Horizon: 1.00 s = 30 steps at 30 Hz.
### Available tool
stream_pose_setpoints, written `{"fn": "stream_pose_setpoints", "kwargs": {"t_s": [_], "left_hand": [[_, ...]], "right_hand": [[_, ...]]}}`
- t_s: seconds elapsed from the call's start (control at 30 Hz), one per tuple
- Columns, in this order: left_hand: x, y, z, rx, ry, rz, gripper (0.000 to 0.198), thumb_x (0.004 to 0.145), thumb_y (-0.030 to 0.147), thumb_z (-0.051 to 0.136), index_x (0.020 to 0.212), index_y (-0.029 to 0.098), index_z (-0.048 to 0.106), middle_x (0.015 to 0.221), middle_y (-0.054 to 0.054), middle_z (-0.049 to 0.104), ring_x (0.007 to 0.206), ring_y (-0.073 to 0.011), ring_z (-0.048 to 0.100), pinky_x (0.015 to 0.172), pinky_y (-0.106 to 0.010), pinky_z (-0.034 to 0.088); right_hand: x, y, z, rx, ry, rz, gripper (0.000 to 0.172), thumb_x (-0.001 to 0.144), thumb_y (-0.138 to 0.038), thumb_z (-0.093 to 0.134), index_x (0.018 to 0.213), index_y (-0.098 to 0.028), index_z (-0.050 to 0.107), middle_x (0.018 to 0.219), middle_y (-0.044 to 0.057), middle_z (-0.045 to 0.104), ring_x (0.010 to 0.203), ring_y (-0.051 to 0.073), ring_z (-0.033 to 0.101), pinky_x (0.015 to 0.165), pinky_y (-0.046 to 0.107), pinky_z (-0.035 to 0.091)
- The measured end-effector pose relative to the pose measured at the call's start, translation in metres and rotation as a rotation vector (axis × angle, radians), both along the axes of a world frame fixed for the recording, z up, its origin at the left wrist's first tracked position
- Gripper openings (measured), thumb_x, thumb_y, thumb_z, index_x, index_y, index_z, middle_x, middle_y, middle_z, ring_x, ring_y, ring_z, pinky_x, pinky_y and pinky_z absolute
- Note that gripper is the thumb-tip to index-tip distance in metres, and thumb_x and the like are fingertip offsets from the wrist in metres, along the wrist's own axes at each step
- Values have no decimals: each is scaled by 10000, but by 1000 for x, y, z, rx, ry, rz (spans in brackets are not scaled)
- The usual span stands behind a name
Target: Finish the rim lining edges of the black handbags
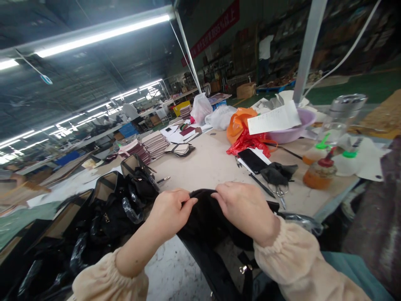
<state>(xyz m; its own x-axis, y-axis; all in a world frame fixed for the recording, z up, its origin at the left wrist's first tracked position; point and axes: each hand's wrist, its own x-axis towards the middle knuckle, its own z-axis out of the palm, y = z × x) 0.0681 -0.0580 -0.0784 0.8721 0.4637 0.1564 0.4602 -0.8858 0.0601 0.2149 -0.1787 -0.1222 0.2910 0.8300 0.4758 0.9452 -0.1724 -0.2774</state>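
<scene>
Between my two hands is a black bag point(205, 228), with a gold-coloured metal fitting on a strap low down near my right wrist. My left hand point(171, 211) pinches the bag's upper edge, thumb on the near side. A short way to the right, my right hand point(244, 207) grips the same edge with thumb and fingers closed. The edge bows upward between them. Much of the bag's lower part is cut off by the frame or covered by my right arm.
Several black bags point(109, 221) stand in a row at left. Paper stacks point(155, 144), a phone point(253, 161), scissors point(280, 192), a glue bottle point(320, 173) and a purple basin point(294, 129) lie about the table point(203, 161). A metal post point(308, 54) rises at right.
</scene>
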Motion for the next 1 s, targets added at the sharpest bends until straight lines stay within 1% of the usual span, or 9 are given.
{"fn": "stream_pose_setpoints", "kwargs": {"t_s": [0.13, 0.33, 0.43, 0.53, 0.7, 0.8, 0.93, 1.0], "left_hand": [[12, -3, 2, 28, 30, -4, 335, 869, 301, 437, 581, 167, 543, 680, -31, 618, 666, -133, 576, 642, -237, 402], [29, -3, -3, 50, 52, 4, 347, 872, 330, 426, 592, 164, 546, 664, -28, 606, 636, -127, 550, 619, -242, 367], [35, -2, -4, 28, 46, -33, 355, 858, 324, 448, 549, 161, 513, 625, -17, 582, 598, -112, 521, 587, -231, 351], [39, 0, -5, -21, 23, -80, 343, 843, 309, 476, 535, 159, 502, 647, -13, 595, 624, -110, 528, 587, -221, 353], [41, 4, -10, -62, -9, -44, 318, 825, 275, 491, 529, 159, 498, 661, -19, 618, 631, -114, 540, 602, -225, 370], [38, 6, -12, -96, -48, -47, 296, 812, 247, 499, 529, 159, 506, 673, -17, 626, 629, -111, 543, 604, -224, 375], [33, 5, -15, -85, -68, -45, 309, 818, 248, 485, 523, 158, 497, 633, -16, 601, 616, -109, 534, 601, -225, 375], [32, 6, -15, -85, -64, -43, 308, 819, 246, 482, 525, 156, 493, 631, -15, 596, 620, -109, 533, 606, -225, 375]], "right_hand": [[7, -9, 3, -3, 1, -62, 201, 886, -279, 474, 723, -209, 568, 694, 20, 631, 653, 175, 587, 536, 302, 250], [19, -14, -2, -28, 6, -81, 195, 882, -290, 480, 724, -211, 564, 692, 19, 629, 654, 182, 588, 535, 306, 241], [21, -13, -4, -28, 15, -69, 197, 885, -294, 475, 729, -214, 565, 695, 17, 627, 662, 179, 588, 538, 306, 238], [21, -12, -5, -34, 22, -80, 199, 884, -299, 471, 730, -215, 566, 696, 16, 627, 663, 178, 585, 538, 304, 236], [19, -11, -4, -48, 35, -94, 207, 886, -311, 460, 736, -217, 567, 715, 16, 631, 675, 178, 583, 541, 302, 239], [16, -10, -4, -58, 35, -77, 195, 888, -281, 445, 755, -217, 571, 733, 15, 635, 693, 174, 587, 551, 301, 251], [10, -7, -1, -77, 35, -46, 190, 876, -239, 425, 784, -204, 587, 753, 25, 641, 717, 175, 593, 574, 302, 270], [8, -5, 1, -83, 39, -40, 194, 873, -255, 426, 793, -203, 594, 762, 28, 645, 728, 178, 595, 584, 302, 277]]}}
